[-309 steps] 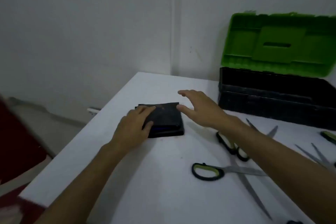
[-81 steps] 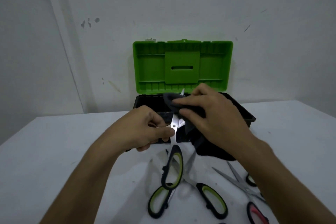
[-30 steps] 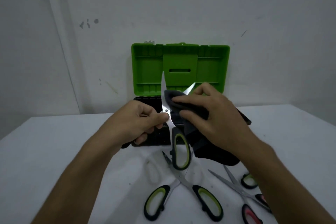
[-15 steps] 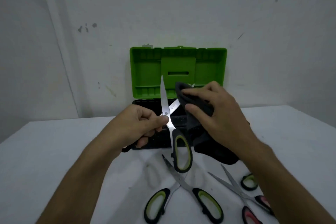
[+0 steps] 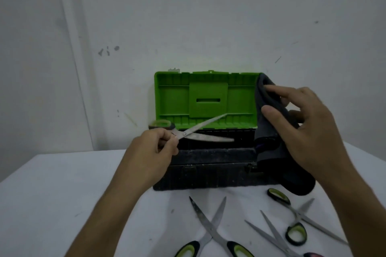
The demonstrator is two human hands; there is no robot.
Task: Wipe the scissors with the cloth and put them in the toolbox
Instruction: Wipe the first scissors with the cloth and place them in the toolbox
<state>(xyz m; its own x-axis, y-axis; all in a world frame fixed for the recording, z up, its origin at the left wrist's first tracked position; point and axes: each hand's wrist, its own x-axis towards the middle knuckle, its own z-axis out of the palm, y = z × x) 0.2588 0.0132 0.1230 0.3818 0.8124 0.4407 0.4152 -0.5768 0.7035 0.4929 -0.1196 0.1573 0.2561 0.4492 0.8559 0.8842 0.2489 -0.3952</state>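
1. head view, left side: my left hand (image 5: 155, 148) pinches a pair of scissors (image 5: 194, 131) close to the pivot, fingers curled round the handle end. one green-and-black handle loop sticks out to the left above the knuckles. the blades are parted and point right, one slanting up across the green lid (image 5: 205, 98), the other lying nearly level over the open black toolbox (image 5: 208, 171).

2. head view, the relation that counts: the long axis of the held scissors runs left to right, roughly along the length of the box, and the blades hang over its open mouth, not touching it as far as i can tell. the left hand is the nearer one and already carries them, so i judge the drop is a short lowering with no need to turn them.

3. head view, right side: my right hand (image 5: 302, 129) grips the dark cloth (image 5: 271, 123), thumb pressed on its front face and fingers curled behind. the cloth hangs beside the box's right end, well apart from the blades.

4. head view, foreground: three more scissors lie on the white table (image 5: 62, 194) in front of the box: an open pair with green handles (image 5: 211, 233), another green pair (image 5: 292, 221) to the right, and a crossed pair (image 5: 275, 238) running off the bottom edge. i judge these are not yet wiped.
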